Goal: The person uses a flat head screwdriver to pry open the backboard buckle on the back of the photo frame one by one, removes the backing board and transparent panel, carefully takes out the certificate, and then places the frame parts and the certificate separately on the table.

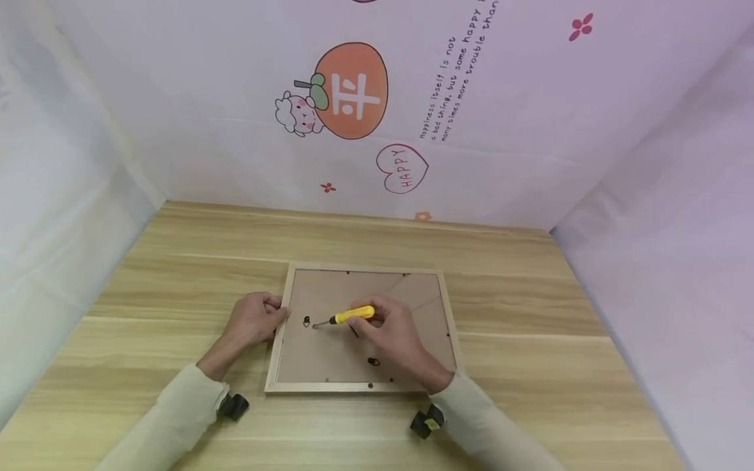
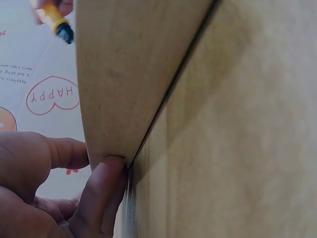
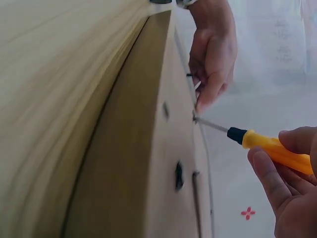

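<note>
Wooden tabletop point(image 1: 530, 307), picture frame point(image 1: 360, 387) lying face down at its middle.
Right hand point(image 1: 391, 333) grips a yellow screwdriver point(image 1: 344, 317), tip on the backing; left hand point(image 1: 254, 318) pinches the frame's left edge.

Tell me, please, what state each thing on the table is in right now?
Picture frame: lying flat, back side up.
Screwdriver: gripped, tip at the backing near the left edge.
Left hand: holding the frame's left edge.
Right hand: gripping the screwdriver.
</note>
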Demonstrator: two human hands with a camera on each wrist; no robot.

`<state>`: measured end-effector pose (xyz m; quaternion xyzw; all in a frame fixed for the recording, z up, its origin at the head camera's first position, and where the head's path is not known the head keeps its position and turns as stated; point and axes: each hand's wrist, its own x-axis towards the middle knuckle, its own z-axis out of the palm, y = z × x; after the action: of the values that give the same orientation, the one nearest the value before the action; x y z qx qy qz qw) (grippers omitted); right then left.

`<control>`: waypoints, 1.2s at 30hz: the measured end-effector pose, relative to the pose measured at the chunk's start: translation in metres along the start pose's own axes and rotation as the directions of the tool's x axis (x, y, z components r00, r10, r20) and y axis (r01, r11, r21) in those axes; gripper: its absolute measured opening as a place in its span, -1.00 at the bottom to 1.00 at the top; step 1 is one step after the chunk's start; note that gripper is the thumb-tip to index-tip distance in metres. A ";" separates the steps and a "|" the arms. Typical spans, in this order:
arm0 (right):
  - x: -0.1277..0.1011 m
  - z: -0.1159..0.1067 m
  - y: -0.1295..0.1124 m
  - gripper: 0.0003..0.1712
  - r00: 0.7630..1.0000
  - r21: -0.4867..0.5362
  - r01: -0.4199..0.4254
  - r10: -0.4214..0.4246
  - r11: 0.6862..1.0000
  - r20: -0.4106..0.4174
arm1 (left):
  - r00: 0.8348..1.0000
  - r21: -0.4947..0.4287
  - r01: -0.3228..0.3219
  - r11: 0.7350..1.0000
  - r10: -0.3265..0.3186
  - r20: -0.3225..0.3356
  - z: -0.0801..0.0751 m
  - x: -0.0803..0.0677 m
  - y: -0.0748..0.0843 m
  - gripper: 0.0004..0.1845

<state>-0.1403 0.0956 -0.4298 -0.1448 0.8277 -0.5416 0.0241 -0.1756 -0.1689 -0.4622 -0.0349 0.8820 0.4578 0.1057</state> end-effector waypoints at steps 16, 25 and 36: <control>-0.011 -0.024 0.017 -0.79 0.975 -0.241 -0.167 0.196 0.956 0.100 | 0.976 0.252 -0.203 0.946 0.217 -0.029 -0.028 0.025 0.024 -0.63; -0.015 -0.026 0.016 -0.79 0.971 -0.303 -0.139 0.189 0.943 0.144 | 0.910 0.396 -0.415 0.819 0.374 0.180 -0.018 0.078 0.067 -0.60; -0.022 -0.039 0.017 -0.80 0.979 -0.283 -0.141 0.177 0.949 0.105 | 0.854 0.312 -0.506 0.805 0.416 0.312 -0.002 0.107 0.061 -0.81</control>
<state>-0.1300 0.1422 -0.4318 -0.1141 0.9003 -0.4078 0.1008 -0.2897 -0.1310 -0.4356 0.2559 0.9173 0.2894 0.0962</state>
